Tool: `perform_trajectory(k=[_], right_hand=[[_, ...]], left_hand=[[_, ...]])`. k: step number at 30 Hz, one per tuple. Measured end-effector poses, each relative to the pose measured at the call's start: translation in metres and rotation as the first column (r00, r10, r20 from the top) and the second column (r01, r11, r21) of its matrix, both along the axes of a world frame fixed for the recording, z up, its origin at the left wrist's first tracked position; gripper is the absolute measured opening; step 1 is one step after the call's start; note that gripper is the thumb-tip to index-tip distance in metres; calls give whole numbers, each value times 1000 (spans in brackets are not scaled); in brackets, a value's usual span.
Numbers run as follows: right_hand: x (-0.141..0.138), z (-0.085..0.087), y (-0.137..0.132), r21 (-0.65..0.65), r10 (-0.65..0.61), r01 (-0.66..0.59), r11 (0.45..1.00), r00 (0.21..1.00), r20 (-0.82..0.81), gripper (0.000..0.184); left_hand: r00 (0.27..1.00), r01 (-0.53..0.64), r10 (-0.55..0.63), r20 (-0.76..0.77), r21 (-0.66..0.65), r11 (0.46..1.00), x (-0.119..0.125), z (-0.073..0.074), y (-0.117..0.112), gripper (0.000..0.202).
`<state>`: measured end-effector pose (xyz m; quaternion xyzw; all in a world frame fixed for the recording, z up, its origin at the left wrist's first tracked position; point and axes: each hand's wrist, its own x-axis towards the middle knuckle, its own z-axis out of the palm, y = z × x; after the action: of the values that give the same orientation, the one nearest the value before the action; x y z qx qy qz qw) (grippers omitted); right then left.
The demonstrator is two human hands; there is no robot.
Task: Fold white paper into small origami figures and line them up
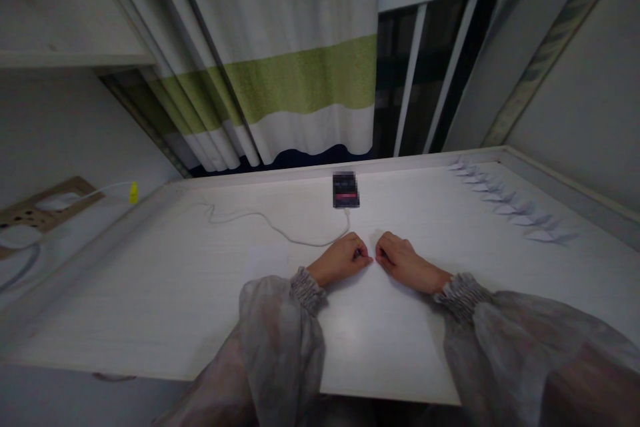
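Note:
My left hand [345, 257] and my right hand [403, 260] face each other above the white desk, a small gap between their fingertips. Both have curled fingers and a pinching grip. Between them is what looks like a small piece of white paper [371, 245], hard to pick out against the white surface; its folds cannot be made out. Beside my left forearm lies flat white paper [267, 259]. Along the desk's right side stands a row of several folded white paper birds [507, 203].
A phone-like device [345, 189], its screen blurred, lies near the back edge with a white cable [265, 217] running left. A power strip [47, 210] is at the left wall. Behind the desk hang a striped curtain [300, 80] and white window bars [413, 73].

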<state>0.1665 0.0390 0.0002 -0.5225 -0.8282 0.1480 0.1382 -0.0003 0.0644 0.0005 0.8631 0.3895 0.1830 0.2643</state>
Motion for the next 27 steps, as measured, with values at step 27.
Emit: perform_trajectory(k=[27], right_hand=[[-2, 1, 6, -97, -106, 97, 991, 989, -98, 8]], left_hand=[[998, -63, 64, 14, -43, 997, 6, -3, 0, 7]])
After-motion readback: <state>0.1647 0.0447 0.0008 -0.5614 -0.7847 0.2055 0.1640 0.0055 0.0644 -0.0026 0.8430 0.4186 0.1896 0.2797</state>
